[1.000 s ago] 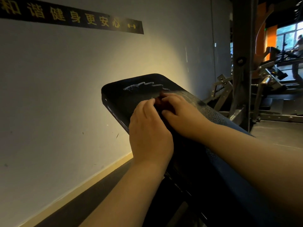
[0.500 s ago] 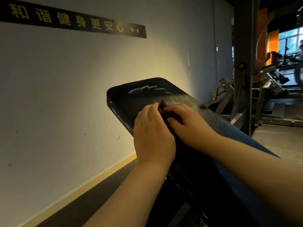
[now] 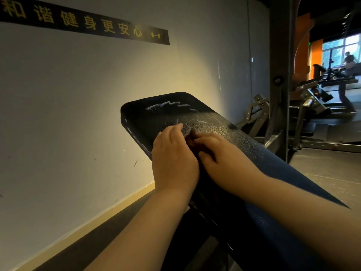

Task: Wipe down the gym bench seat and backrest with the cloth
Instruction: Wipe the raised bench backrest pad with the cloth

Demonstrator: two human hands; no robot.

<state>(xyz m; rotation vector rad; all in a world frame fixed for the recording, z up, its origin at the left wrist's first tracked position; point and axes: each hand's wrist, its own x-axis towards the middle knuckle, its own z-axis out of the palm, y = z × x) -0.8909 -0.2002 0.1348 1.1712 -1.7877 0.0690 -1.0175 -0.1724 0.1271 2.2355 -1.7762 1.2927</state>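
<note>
- Black grained padding covers the sloping backrest of the bench, which stands close beside the pale wall on the left, its upper end at the far side.
- Both of the person's hands sit side by side on the far half of that pad, touching each other.
- Left hand: fingers lie fairly straight and pressed onto the pad; I cannot tell whether anything is under the palm.
- Right hand: fingers curl inward toward the left hand, closed on a dark reddish scrap that I take to be the cloth; most of it is hidden between the hands.
- A wavy pale smear lies on the pad just beyond the fingertips, near the far edge.
- Step in hand, as I judge it: wiping the upper backrest, with the far end not yet finished.
- The next move calls for a firm push of the cloth away over the smear to the rounded far edge, keeping pressure even so the cloth does not bunch up.
- The seat is out of sight from here, so that part likely remains.
- Gym machines stand far off on the right.
</note>
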